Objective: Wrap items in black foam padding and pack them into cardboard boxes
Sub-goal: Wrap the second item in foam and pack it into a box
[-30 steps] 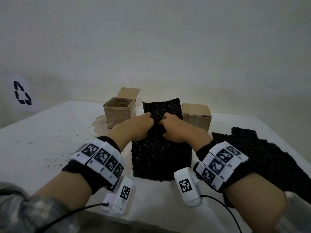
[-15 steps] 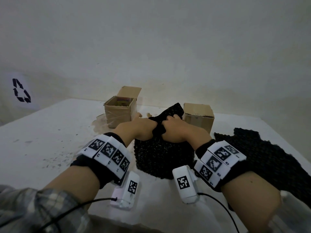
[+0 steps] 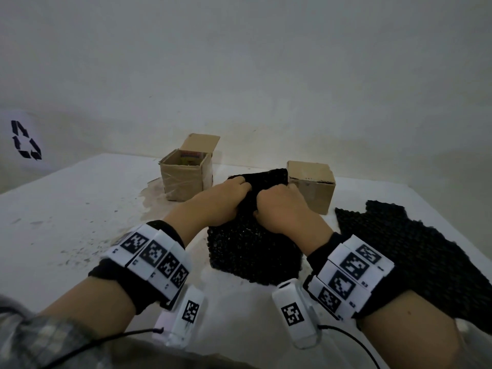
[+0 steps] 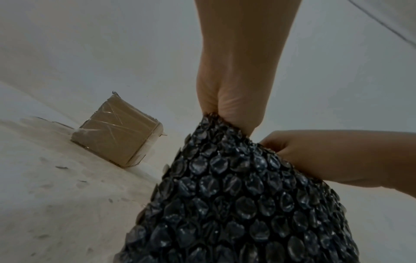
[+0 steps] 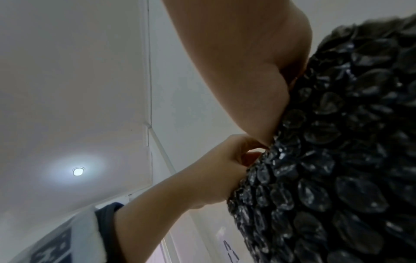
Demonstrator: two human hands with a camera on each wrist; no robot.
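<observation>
- While gathering the top of the black padding, left hand and right hand clenched side by side, fingers curled into the bunched wrap, knuckles nearly touching.
- Seen from the left wrist: bubbled black sheet pinched at its peak by both fists; nothing of the wrapped item visible, so what lay inside could not be told.
- Bundle stood on the white table, between the wrists, just in front of the two boxes.
- Judged step: closing the wrap, packing not yet begun.
- Next move likely called for a firm hold on the gathered top, then a lift toward the open box, far left; closed box close behind the right hand.
- Spare padding sheet lay flat at the right.
</observation>
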